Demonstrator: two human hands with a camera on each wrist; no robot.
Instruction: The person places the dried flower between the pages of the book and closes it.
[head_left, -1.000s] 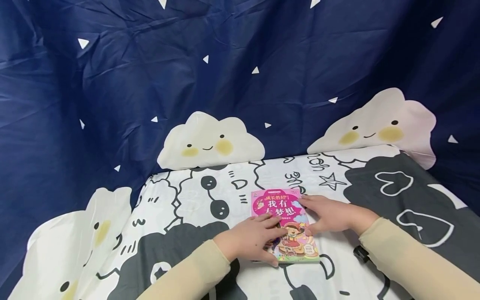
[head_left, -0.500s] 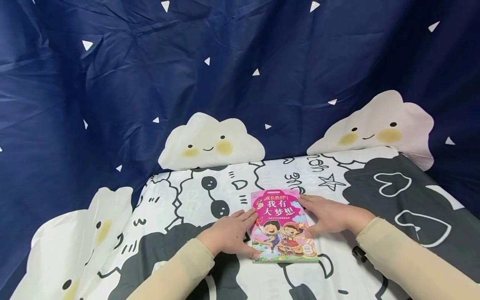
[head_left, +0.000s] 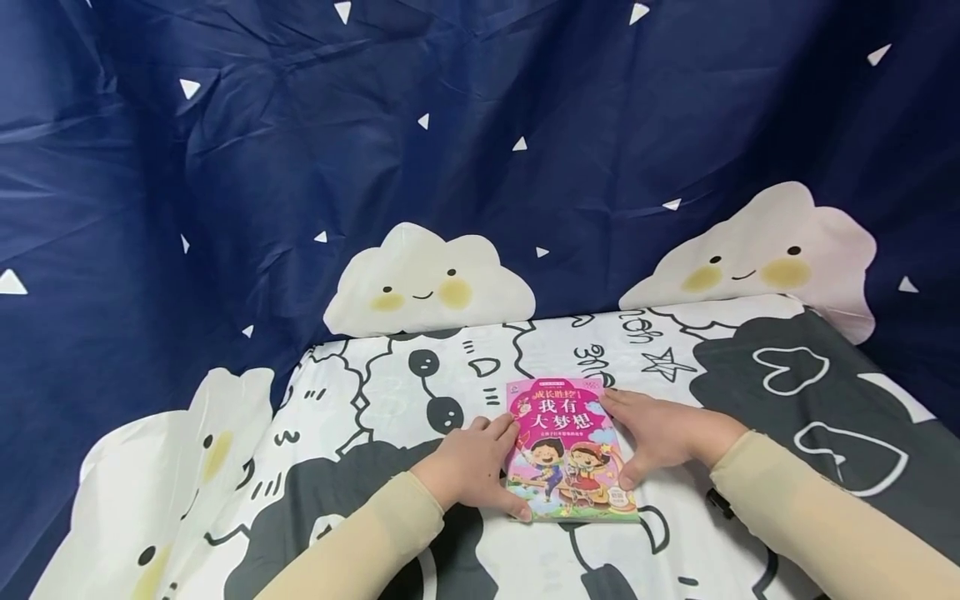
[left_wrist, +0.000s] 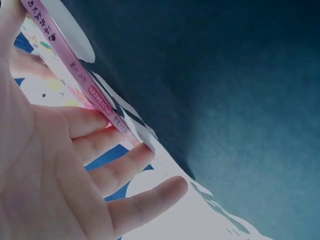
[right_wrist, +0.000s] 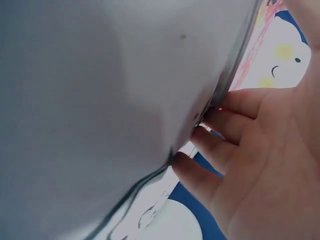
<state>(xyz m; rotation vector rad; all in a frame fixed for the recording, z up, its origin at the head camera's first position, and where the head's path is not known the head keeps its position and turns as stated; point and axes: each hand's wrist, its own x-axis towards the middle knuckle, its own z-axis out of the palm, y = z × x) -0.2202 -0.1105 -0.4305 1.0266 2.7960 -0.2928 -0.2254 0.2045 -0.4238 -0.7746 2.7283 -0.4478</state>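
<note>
A pink children's book (head_left: 567, 450) with two cartoon figures and Chinese characters on its cover lies flat on the printed cloth (head_left: 555, 350) in the head view. My left hand (head_left: 474, 468) is at the book's left edge, thumb near the lower corner. In the left wrist view, the fingers of the left hand (left_wrist: 60, 170) stretch along the pink spine (left_wrist: 80, 70). At the opposite edge is my right hand (head_left: 660, 432), its fingertips by the upper right corner and its thumb lower down. The right wrist view shows the right hand (right_wrist: 255, 145) with extended fingertips against the edge.
Behind the cloth-covered surface hangs a dark blue curtain (head_left: 450, 100) with small white triangles. White smiling cloud shapes (head_left: 420, 312) line its lower part, with another cloud (head_left: 150, 475) at the left. A small black object (head_left: 720, 503) shows under the right sleeve (head_left: 810, 517).
My left hand has slid off the cover to the book's left edge, uncovering the cartoon figures. The right hand has stayed at the right edge. The book lies almost where it was.
</note>
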